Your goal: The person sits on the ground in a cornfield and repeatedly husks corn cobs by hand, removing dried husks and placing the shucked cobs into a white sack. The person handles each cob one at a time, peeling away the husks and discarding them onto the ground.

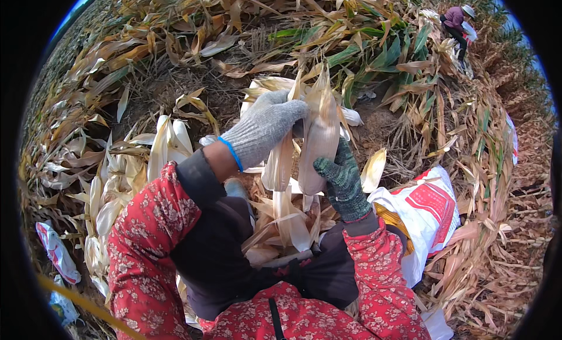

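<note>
My left hand, in a grey knit glove with a blue cuff edge, is closed around the upper part of dry corn husk. From it hangs a pale husk-covered ear of corn. Beside it, a larger ear in its husk points tip-up between my two hands. My right hand, in a dark green knit glove, grips that larger ear low on its right side, the thumb lying across the husk. Loose stripped husks lie below, between my knees. My left fingertips are partly hidden behind the husks.
A white and red woven sack holding yellow corn cobs stands by my right knee. Unhusked ears lie on the left. Cut corn stalks cover the ground ahead. Another person bends over at the far right.
</note>
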Demonstrator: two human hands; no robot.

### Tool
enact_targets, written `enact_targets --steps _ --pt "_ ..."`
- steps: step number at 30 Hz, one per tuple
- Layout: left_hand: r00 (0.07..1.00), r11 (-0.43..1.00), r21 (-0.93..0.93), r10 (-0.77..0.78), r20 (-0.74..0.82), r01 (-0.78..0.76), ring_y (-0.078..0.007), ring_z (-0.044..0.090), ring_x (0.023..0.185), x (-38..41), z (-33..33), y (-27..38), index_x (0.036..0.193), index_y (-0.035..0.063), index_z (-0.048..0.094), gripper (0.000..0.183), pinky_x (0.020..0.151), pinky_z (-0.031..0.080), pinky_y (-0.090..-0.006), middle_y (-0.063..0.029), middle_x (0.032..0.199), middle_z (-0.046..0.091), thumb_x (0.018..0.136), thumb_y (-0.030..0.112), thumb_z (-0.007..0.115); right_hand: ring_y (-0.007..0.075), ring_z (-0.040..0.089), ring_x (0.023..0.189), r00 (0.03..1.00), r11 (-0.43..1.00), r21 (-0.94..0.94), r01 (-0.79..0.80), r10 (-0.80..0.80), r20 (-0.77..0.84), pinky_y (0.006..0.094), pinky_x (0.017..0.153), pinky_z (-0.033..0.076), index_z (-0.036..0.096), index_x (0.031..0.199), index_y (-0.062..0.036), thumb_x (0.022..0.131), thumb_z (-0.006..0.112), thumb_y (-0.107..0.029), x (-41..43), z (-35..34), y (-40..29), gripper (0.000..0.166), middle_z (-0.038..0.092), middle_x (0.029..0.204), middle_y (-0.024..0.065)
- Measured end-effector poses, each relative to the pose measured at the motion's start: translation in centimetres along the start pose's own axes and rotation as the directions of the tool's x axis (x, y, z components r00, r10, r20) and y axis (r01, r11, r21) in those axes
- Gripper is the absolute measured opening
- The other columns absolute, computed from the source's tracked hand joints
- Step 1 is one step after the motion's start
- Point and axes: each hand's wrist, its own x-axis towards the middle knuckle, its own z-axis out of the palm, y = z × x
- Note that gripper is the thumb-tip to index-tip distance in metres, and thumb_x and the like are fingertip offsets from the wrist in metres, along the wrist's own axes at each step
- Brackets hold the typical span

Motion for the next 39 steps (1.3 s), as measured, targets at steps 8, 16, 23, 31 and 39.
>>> enact_targets --steps 8,16,23,31,39 --pt "0.975 0.969 0.115 0.209 0.080 -0.217 -0.0114 0.060 0.070 0.6 -0.3 -0.8 0.101 -0.0003 0.061 0.021 0.063 0.050 -0.0245 -0.0043 0.085 0.061 0.094 0.019 0.060 0.0170 0.060 0.103 0.983 0.948 0.263 -0.180 0.178 0.032 0.0329 0.092 0.049 0.049 0.134 -0.0038 0.082 0.074 -0.020 -0.2 0.4 -0.8 0.059 0.060 0.118 0.0074" --pt "0.998 0.991 -0.126 -0.056 -0.034 0.051 -0.0086 0.056 0.068 0.3 -0.2 0.6 0.102 0.0009 0.063 0.022 0.062 0.048 -0.0225 -0.0009 0.082 0.059 0.093 0.021 0.063 0.0223 0.057 0.114 0.962 0.806 0.526 -0.273 0.226 0.153 0.0376 0.101 0.044 0.044 0.140 -0.0036 0.083 0.069 -0.015 -0.7 1.0 -1.8 0.064 0.058 0.124 0.0092" --pt "0.998 0.999 0.043 0.000 -0.062 0.002 -0.0066 0.053 0.067 1.0 -0.5 -0.1 0.103 0.0013 0.064 0.024 0.062 0.046 -0.0219 0.0017 0.079 0.057 0.093 0.023 0.064 0.0226 0.055 0.118 0.988 0.946 0.300 -0.122 0.087 0.127 0.0375 0.104 0.042 0.037 0.145 -0.0021 0.078 0.071 -0.009 -0.1 0.4 -0.8 0.075 0.056 0.129 0.0096" --pt "1.000 0.997 0.081 0.004 0.025 -0.006 -0.0062 0.052 0.073 0.1 0.7 0.7 0.107 0.0025 0.063 0.032 0.069 0.045 -0.0229 0.0020 0.083 0.057 0.094 0.032 0.064 0.0184 0.058 0.108 0.990 0.951 0.275 -0.140 0.144 0.007 0.0346 0.097 0.046 0.043 0.139 -0.0021 0.083 0.069 -0.013 -0.6 0.3 -1.2 0.063 0.059 0.120 0.0071" --pt "0.973 0.840 0.532 -0.027 0.229 -0.102 -0.0115 0.056 0.083 -0.5 2.9 -0.4 0.107 0.0015 0.061 0.039 0.077 0.048 -0.0294 -0.0040 0.090 0.062 0.088 0.034 0.072 0.0202 0.059 0.104 0.960 0.884 0.467 0.023 0.111 -0.258 0.0354 0.092 0.049 0.046 0.136 -0.0045 0.087 0.064 -0.009 0.4 -0.5 -1.2 0.052 0.058 0.115 0.0078"
